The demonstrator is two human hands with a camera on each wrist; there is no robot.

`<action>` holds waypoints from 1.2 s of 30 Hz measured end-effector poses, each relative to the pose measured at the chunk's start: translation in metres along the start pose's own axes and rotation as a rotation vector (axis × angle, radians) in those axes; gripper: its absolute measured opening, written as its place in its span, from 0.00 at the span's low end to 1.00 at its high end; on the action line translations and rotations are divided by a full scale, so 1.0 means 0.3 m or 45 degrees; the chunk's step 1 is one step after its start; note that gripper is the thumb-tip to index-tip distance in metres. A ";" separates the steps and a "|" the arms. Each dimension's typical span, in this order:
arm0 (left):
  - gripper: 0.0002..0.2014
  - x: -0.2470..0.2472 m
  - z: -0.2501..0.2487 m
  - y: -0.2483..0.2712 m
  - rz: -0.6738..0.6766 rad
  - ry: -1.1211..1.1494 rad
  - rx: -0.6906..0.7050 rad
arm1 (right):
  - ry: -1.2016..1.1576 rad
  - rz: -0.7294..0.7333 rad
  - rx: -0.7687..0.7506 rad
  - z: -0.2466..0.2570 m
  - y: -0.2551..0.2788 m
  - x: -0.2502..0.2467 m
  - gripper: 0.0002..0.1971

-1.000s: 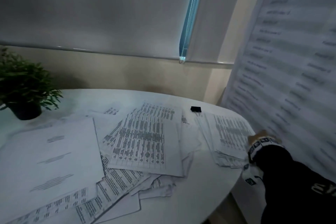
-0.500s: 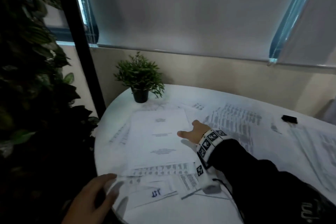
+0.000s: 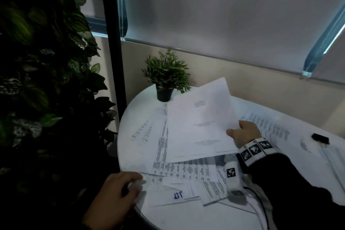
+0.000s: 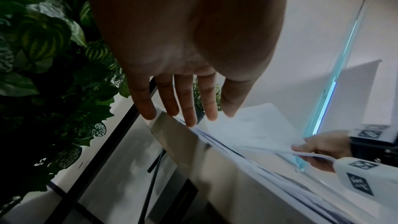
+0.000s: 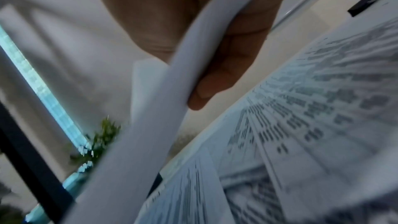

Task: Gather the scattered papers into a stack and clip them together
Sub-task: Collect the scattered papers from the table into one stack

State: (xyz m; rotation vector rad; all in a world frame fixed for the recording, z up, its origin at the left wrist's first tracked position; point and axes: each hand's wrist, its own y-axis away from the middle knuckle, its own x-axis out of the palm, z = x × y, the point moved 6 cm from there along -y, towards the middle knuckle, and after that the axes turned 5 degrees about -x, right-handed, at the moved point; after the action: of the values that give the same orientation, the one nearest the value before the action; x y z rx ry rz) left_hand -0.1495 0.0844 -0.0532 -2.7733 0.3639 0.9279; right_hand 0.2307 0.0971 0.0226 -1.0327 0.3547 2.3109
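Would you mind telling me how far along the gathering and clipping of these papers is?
Early. No finished stack shows yet: printed sheets lie overlapped across the white table. In hand: the right hand pinches one mostly blank sheet by its edge, its far end raised, while the left hand rests on papers at the near edge. Left: gathering, squaring, then clipping; the black binder clip sits untouched at the right.

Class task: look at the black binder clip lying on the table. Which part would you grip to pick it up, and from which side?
Probably the binder clip is best pinched across its black body, coming straight down from above. It lies flat and alone on the table, nothing touching it, so its sides look free. The right hand is nearer but holds a sheet.
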 end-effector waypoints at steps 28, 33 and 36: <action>0.10 0.042 -0.090 0.026 -0.146 0.980 -0.473 | -0.479 0.706 -0.368 0.038 0.316 0.276 0.24; 0.13 0.038 0.066 -0.001 -0.258 0.732 -0.615 | 0.795 0.412 -0.148 -0.066 0.153 0.113 0.47; 0.23 0.056 0.095 -0.007 -0.216 0.620 -0.666 | 0.955 0.543 -0.022 -0.120 0.119 0.124 0.47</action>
State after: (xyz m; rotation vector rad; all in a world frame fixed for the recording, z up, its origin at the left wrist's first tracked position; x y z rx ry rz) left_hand -0.1521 0.0911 -0.0856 -3.4311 -0.0700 0.3242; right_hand 0.2106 0.0672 -0.0289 -1.9740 0.9183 2.1757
